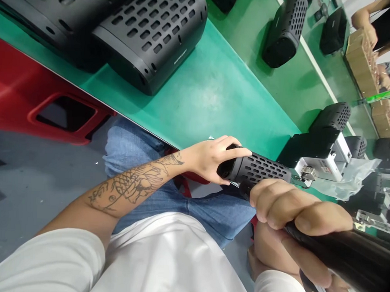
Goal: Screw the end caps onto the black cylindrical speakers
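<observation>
My left hand [214, 159] grips the near end of a black perforated housing [261, 169] that lies at the edge of the green belt [210, 90]. My right hand [295, 210] is closed around a thick black tool handle [345, 256] that runs toward the lower right; its tip meets the housing just under my left hand. A metal bracket [310, 172] sticks out at the housing's far end.
Two large black perforated housings [154, 32] lie on the belt at upper left, more [286, 29] farther along. A red stool [38, 100] stands at left. Clear plastic wrap [355, 179] lies right. Another person's arm [365, 20] and cardboard boxes [363, 63] are at top right.
</observation>
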Tool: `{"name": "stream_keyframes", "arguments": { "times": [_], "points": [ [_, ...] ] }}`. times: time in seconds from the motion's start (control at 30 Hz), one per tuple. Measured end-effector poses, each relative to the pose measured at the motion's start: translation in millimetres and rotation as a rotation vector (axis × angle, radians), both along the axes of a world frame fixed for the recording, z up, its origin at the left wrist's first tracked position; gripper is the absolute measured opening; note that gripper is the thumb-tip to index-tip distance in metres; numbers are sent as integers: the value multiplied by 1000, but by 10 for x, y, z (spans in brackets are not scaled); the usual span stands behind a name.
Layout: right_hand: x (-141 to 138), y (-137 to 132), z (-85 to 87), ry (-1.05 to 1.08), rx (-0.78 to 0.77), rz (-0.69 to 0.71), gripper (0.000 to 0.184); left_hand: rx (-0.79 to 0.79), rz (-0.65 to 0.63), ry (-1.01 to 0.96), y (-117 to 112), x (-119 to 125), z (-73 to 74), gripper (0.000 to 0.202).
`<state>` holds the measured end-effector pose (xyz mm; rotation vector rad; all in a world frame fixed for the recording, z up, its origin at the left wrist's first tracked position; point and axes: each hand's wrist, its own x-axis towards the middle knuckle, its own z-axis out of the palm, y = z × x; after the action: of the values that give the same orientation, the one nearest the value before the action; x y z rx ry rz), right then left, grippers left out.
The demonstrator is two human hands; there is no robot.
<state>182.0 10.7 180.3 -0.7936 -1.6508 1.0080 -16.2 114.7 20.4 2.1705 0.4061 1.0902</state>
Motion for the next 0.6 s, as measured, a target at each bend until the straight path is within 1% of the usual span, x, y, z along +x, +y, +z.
{"name": "stream_keyframes", "arguments": {
  "times": [0.07,0.13,0.17,0.2,0.27,0.3,0.33,0.37,0.4,0.43,0.47,0.5,0.53,0.57,0.6],
  "points": [
    [-82,32,-63,57,72,-5,44,12,9,-4,15,-9,-5,101],
    [-148,39,-99,79,112,-27,36,30,51,13,-30,-11,-20,102],
    [-155,31,-94,103,134,-49,34,46,95,27,-96,-4,-34,104],
    [-134,15,-69,143,167,-70,37,65,167,45,-202,13,-53,107],
    [14,-35,36,230,251,-170,49,107,376,82,-535,77,-114,117],
    [140,-64,109,256,306,-244,53,114,513,107,-754,122,-156,123],
    [294,-90,189,261,368,-322,54,116,612,130,-993,173,-202,130],
    [466,-110,267,254,436,-411,52,116,661,149,-1235,223,-250,134],
    [649,-118,337,244,503,-510,49,92,667,187,-1461,270,-293,134],
    [833,-111,392,231,556,-606,45,78,640,218,-1655,309,-325,132],
    [1013,-86,428,221,583,-696,41,87,567,249,-1798,340,-339,128],
    [1186,-44,442,217,585,-781,38,129,439,281,-1878,367,-327,121],
    [1350,15,432,214,566,-849,36,200,279,308,-1890,393,-284,111],
    [1504,88,401,208,530,-904,35,299,108,316,-1833,422,-206,98],
    [1648,171,352,206,495,-949,36,408,-47,310,-1711,457,-93,86]
  ]
}}
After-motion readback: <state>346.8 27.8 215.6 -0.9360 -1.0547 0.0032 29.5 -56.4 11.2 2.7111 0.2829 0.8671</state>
